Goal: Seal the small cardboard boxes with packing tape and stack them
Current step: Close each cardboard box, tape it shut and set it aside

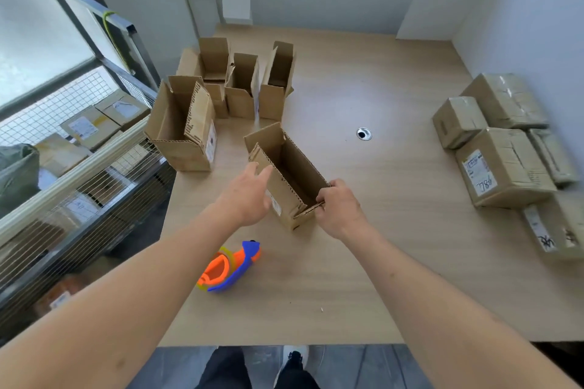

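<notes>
Head view: open box (286,174), plain brown corrugated card, flaps up, fluted edges showing, frame centre on pale wood-grain worktop (363,278). Right hand (339,207) pinches near flap, fingers curled over edge. Left hand (249,196) flat against box side, fingers straight. Orange-blue plastic tape gun (232,267) lower centre. More open boxes (221,95) upper left. Sealed boxes (502,142), glossy tape, far right.

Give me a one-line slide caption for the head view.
Right hand grips a flap of the open box, left hand reaching alongside; tape dispenser lies idle on the table.
</notes>
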Tool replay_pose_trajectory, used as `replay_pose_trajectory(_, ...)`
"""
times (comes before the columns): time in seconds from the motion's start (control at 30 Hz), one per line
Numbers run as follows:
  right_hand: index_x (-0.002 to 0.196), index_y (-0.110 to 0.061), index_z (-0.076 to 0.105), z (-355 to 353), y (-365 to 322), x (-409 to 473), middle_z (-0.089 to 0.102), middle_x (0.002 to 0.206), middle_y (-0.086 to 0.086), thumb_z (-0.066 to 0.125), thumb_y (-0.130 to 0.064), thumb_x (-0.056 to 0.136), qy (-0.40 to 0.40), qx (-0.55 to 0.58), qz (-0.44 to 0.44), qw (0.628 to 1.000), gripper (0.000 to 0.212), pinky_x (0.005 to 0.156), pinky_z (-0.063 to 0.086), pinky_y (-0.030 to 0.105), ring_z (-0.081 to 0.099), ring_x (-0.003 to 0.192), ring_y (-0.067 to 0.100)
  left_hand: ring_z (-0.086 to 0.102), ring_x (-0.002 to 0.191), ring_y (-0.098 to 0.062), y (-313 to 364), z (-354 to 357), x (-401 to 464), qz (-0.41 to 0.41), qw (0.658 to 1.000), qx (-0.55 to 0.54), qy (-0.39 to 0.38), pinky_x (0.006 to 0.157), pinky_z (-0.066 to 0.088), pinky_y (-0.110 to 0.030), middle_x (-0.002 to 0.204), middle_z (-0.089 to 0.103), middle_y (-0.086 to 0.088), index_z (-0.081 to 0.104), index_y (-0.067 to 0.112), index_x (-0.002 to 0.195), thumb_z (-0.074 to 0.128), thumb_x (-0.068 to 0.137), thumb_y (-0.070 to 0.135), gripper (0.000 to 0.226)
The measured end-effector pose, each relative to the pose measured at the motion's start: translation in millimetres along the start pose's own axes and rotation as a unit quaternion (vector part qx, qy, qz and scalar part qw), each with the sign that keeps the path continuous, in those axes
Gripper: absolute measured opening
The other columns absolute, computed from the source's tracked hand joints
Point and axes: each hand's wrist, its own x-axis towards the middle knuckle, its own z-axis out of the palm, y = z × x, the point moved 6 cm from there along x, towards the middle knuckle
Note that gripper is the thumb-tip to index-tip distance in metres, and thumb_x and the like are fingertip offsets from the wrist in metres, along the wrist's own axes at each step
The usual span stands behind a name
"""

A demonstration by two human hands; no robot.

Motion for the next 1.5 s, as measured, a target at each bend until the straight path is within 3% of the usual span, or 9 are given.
replay_pose_trajectory(0.2,0.109,-0.019,0.071,-11.8,34.6,-28.5,0.044,0.136,0.002,0.058,-0.019,0.089,-0.036,0.005,-0.007,0.999,0.023,0.094,0.049,0.032,0.059,0.111,0.028,0.030,0.147,-0.038,22.5,11.7,-4.0,-0.018,0.998,-0.052,-0.002,0.119,0.034,-0.044,0.160,0.017,-0.021,0.024,0.022,0.161,0.056,0.095,0.018,0.074)
replay_pose_trajectory(0.37,0.106,-0.020,0.072,-17.6,65.2,-47.1,0.033,0.153,0.008,0.056,-0.011,0.089,-0.051,0.008,0.027,0.998,0.025,0.107,0.043,0.032,0.050,0.133,0.029,0.031,0.145,-0.039,28.2,19.5,3.0,-0.032,0.998,-0.047,-0.016,0.117,0.036,-0.046,0.161,0.012,-0.019,0.038,0.027,0.156,0.057,0.093,0.019,0.066)
replay_pose_trajectory(0.6,0.130,-0.017,0.059,-18.6,91.0,-62.7,0.043,0.136,0.010,0.043,-0.018,0.096,-0.030,-0.005,0.147,0.989,0.037,0.101,0.047,0.040,0.053,0.123,0.035,0.022,0.147,-0.041,37.6,32.8,0.2,0.012,0.999,-0.030,-0.013,0.115,0.036,-0.046,0.155,0.021,-0.018,0.072,0.028,0.103,0.062,0.081,0.017,0.026)
replay_pose_trajectory(0.8,0.131,-0.020,0.048,-16.7,91.4,-66.8,0.057,0.127,0.011,0.038,-0.034,0.095,0.002,0.129,0.262,0.956,0.041,0.096,0.051,0.040,0.058,0.114,0.036,0.056,0.112,-0.035,43.5,30.4,-12.3,0.053,0.998,-0.034,-0.010,0.094,0.051,-0.041,0.151,0.029,-0.012,0.073,0.027,0.079,0.068,0.076,0.020,0.008)
replay_pose_trajectory(0.93,0.132,-0.021,0.046,-10.5,80.9,-62.7,0.062,0.113,0.007,0.049,-0.043,0.094,0.019,0.184,0.242,0.953,0.044,0.088,0.057,0.044,0.066,0.100,0.034,0.060,0.085,-0.029,52.4,30.4,-24.2,0.098,0.995,0.012,0.007,0.077,0.054,-0.041,0.131,0.041,-0.005,0.072,0.018,0.078,0.067,0.078,0.014,0.006)
replay_pose_trajectory(1.07,0.105,-0.025,0.051,-12.3,89.1,-47.7,0.065,0.105,0.004,0.053,-0.053,0.094,0.068,0.209,0.258,0.941,0.029,0.084,0.058,0.041,0.070,0.087,0.032,0.060,0.085,-0.029,56.2,41.7,-32.0,0.111,0.993,0.043,-0.027,0.073,0.054,-0.042,0.112,0.049,0.000,0.062,0.020,0.077,0.065,0.079,0.016,0.005)
replay_pose_trajectory(1.2,0.127,-0.023,0.050,-13.0,96.3,-32.0,0.063,0.107,0.002,0.054,-0.045,0.096,0.069,0.229,0.233,0.942,0.038,0.089,0.054,0.038,0.067,0.098,0.031,0.058,0.088,-0.025,60.3,56.6,-39.2,0.086,0.994,0.040,-0.046,0.074,0.050,-0.038,0.097,0.056,0.001,0.054,0.019,0.085,0.062,0.081,0.015,0.009)
replay_pose_trajectory(1.3,0.134,-0.026,0.048,-21.1,97.9,-29.4,0.062,0.087,-0.003,0.058,-0.027,0.097,0.098,0.227,0.154,0.957,0.039,0.080,0.046,0.033,0.061,0.095,0.023,0.055,0.082,-0.028,68.7,68.5,-40.9,0.067,0.997,0.020,-0.035,0.070,0.048,-0.040,0.093,0.053,-0.002,0.043,0.021,0.079,0.060,0.081,0.008,0.021)
replay_pose_trajectory(1.5,0.091,-0.029,0.067,-30.3,113.8,-24.9,0.061,0.073,-0.007,0.066,-0.030,0.090,0.124,0.257,0.169,0.944,0.002,0.061,0.042,0.028,0.064,0.085,0.018,0.051,0.079,-0.026,83.5,78.7,-42.3,0.078,0.996,0.001,-0.040,0.066,0.050,-0.044,0.089,0.051,0.005,0.037,0.024,0.071,0.057,0.078,-0.001,0.032)
